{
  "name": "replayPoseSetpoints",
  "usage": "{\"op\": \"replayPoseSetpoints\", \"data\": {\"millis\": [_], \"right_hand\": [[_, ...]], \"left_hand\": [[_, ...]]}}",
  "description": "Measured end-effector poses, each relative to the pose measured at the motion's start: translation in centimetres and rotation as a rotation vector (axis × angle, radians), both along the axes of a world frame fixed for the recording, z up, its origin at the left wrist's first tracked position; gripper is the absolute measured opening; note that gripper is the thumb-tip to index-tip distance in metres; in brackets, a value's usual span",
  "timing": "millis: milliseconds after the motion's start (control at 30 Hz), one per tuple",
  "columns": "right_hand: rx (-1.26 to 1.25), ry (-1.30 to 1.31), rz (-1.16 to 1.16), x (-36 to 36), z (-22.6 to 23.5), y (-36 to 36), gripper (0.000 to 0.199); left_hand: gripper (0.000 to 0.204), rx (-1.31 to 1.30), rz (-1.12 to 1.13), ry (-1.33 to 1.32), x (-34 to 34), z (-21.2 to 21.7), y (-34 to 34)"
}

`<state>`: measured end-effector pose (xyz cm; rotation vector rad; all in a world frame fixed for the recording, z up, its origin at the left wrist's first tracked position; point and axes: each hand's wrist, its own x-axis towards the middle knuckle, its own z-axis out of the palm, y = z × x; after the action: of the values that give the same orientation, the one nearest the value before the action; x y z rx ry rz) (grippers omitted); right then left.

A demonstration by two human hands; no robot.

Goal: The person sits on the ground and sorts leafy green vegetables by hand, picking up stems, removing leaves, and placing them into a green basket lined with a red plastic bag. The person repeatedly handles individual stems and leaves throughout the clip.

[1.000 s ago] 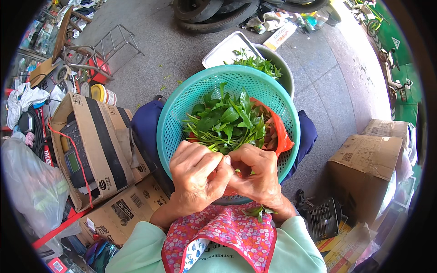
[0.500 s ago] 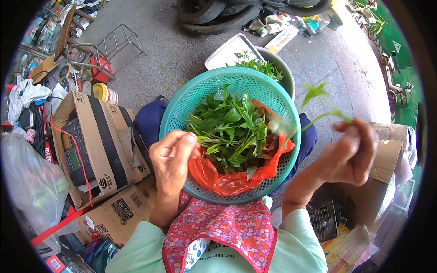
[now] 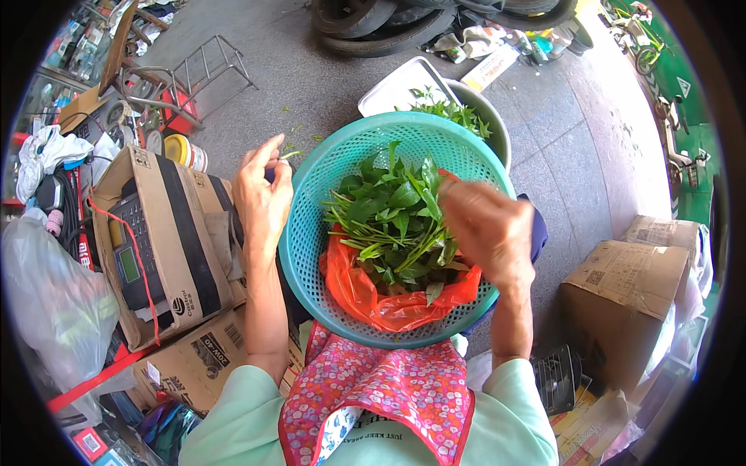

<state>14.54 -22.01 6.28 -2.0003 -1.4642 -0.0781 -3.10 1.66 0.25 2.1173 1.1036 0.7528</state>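
Note:
A teal perforated plastic basket (image 3: 305, 213) stands at the centre. Inside it lies an orange-red plastic bag (image 3: 362, 291) with a heap of leafy green stems (image 3: 400, 210) on it. Left of the basket rim is my left hand (image 3: 263, 194), raised, its fingers closed around a short piece of green stem (image 3: 291, 154). Over the right part of the basket is my right hand (image 3: 491, 229), smeared by motion, so its fingers and anything in them cannot be made out. Behind the basket, more green leaves (image 3: 458, 118) show in a grey basin (image 3: 499, 132).
A white tray (image 3: 381, 97) is beside the basin, with stacked tyres (image 3: 381, 35) farther back. To the left are a cardboard box (image 3: 175, 233) holding a desk phone (image 3: 130, 256), a yellow-and-white tub (image 3: 185, 153) and a metal rack (image 3: 210, 74). Another carton (image 3: 622, 283) stands right.
My left hand has gone from the leaf heap up and left past the rim with a stem piece. My right hand has swung left over the basket; the leafy sprig near it no longer shows.

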Motion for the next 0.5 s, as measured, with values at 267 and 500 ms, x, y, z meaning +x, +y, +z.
{"op": "replayPoseSetpoints", "data": {"millis": [267,500], "right_hand": [[-0.433,-0.11,0.185,-2.8,-2.6,-2.4,0.015],[-0.114,0.112,0.064,-1.9,1.0,-2.2,0.027]], "left_hand": [[0.022,0.147,-0.024,-0.07,-0.2,0.6,-1.7],[0.018,-0.228,-0.495,-0.398,-0.7,5.4,-7.9]]}}
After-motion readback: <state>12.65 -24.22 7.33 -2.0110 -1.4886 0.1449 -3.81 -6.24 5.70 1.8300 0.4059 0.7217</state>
